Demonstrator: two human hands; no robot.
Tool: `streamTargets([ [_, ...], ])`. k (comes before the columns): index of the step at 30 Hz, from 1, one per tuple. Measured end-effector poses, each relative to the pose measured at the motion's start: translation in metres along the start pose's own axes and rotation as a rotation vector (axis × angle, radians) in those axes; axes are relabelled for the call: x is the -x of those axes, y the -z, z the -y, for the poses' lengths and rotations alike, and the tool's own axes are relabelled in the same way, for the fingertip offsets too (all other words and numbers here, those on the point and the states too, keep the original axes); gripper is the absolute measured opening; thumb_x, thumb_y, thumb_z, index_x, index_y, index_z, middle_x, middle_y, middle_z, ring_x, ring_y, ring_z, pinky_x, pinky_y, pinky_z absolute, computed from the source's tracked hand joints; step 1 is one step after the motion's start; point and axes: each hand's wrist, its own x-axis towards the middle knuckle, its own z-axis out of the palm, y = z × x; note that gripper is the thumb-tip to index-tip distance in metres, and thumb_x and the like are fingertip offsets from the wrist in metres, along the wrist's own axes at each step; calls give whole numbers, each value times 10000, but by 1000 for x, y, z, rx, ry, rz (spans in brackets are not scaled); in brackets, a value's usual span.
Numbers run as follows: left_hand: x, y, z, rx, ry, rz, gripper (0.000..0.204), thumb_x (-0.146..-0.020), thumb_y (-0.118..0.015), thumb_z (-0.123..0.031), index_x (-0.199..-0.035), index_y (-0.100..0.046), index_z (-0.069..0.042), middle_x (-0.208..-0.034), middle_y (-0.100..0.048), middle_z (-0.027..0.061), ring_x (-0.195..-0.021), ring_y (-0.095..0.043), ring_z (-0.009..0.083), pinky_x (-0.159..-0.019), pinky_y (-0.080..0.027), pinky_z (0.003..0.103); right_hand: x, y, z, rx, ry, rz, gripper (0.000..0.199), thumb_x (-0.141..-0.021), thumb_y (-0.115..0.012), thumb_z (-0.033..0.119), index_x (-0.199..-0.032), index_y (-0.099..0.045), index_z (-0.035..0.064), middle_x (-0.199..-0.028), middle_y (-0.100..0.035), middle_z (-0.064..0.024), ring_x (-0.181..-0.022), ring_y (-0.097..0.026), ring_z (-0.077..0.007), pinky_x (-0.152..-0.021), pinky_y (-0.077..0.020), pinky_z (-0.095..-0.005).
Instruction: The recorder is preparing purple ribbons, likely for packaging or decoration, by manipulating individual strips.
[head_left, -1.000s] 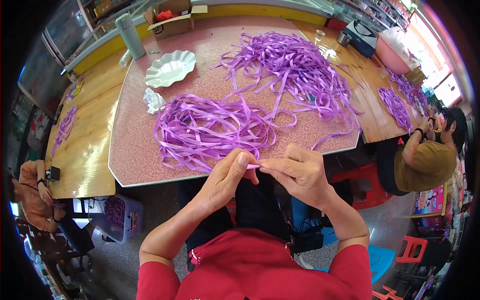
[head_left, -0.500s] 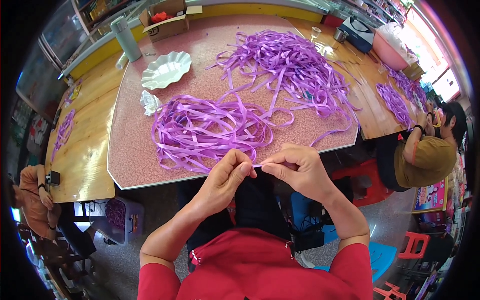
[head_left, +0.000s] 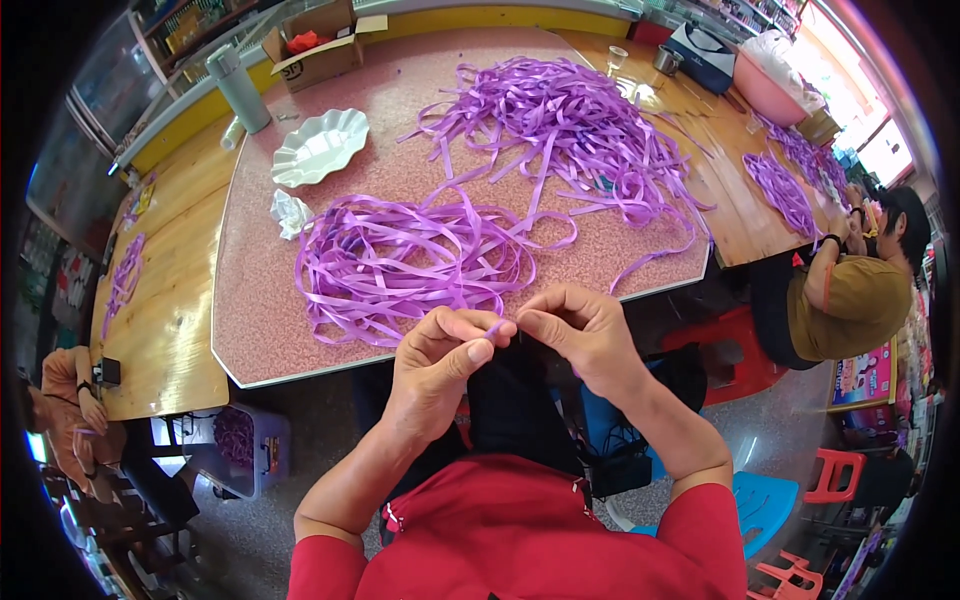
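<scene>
Both hands have drawn back from the table edge since the earlier frame and now meet over my lap, fingertips nearly touching. My left hand (head_left: 440,365) pinches the end of a thin purple ribbon strip (head_left: 493,328) between thumb and forefinger; my right hand (head_left: 580,335) is curled with its fingertips closed just beside that pinch, though I cannot tell whether it grips the strip. I note a pink speckled table (head_left: 250,310) with rounded corners, flanked by two wooden tables, one left (head_left: 160,300) and one right (head_left: 735,215), over a grey floor. On the pink top lie two heaps of glossy flat purple ribbon: a looped near heap (head_left: 410,265) close to the table edge and a looser far heap (head_left: 560,125). Also present: one white scalloped dish (head_left: 318,147), one crumpled white wrapper (head_left: 290,212), one grey cylindrical flask (head_left: 238,90) and one open cardboard box (head_left: 320,45). A seated person in an ochre shirt (head_left: 845,300) works at the right wooden table, where smaller ribbon piles (head_left: 780,185) lie.
</scene>
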Motion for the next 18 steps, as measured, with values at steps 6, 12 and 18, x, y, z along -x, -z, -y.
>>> streamTargets([
  [6, -11, -2, 10, -448, -299, -115, 109, -880, -708, 0, -955, -641, -41, -1118, -681, 117, -1043, -624, 214, -933, -482, 367, 2, -8, -13, 229, 188, -86, 156, -948, -699, 125, -977, -710, -28, -893, -670, -20, -788, -563, -54, -696, -439, -211],
  [12, -22, -4, -9, -1502, -838, 156, 210, -756, -761, -18, -915, -633, -68, -1035, -652, 76, -981, -616, 282, -789, -444, 401, -6, -1, -6, 179, 129, 6, 154, -960, -682, 123, -957, -719, -26, -866, -660, -1, -775, -554, -40, -665, -426, -200],
  [18, -12, -7, -3, -1181, -570, -19, 160, -845, -731, -39, -949, -609, -43, -1064, -604, 113, -991, -596, 249, -872, -445, 352, -2, -13, -8, 9, 94, -80, 88, -963, -627, 46, -961, -696, -9, -855, -630, 35, -717, -512, -7, -609, -394, -176],
])
